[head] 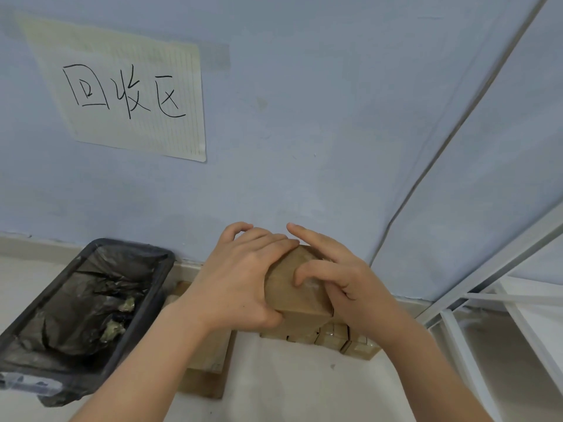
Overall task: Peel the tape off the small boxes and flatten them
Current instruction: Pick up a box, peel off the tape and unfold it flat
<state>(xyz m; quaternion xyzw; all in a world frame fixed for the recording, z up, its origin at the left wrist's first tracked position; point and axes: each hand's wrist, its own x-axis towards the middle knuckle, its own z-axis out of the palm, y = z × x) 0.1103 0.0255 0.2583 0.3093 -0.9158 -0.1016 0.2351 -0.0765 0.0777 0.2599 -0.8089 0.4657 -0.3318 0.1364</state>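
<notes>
- Both hands held one small box [297,287] up in front of the wall, above the floor: the left hand [240,281] gripped its left side, fingers curled over the far top edge and thumb under the near edge, while the right hand [344,278] curled its fingers onto the top face, one fingertip pressing where a glossy strip of tape [310,284] showed.
- That box looked like plain brown cardboard, light and fairly stiff along its edges but likely to give in the middle of a face; I judged the corners and edges the safest places to hold it.
- The tape looked thin and slick, so I judged a lifted end near the box's edge the best place to pinch it. Whether an end was already lifted, I could not tell.
- Below the hands, more small boxes [332,338] sat on the floor in a close cluster, some with shiny tape on top.
- To their left lay flat cardboard pieces [207,382], partly hidden by the left forearm.
- Further left stood a dark bin [152,300] lined with a black bag, holding a few crumpled pale wads, probably tape.
- On the wall, far left, hung a handwritten paper sign [128,95].
</notes>
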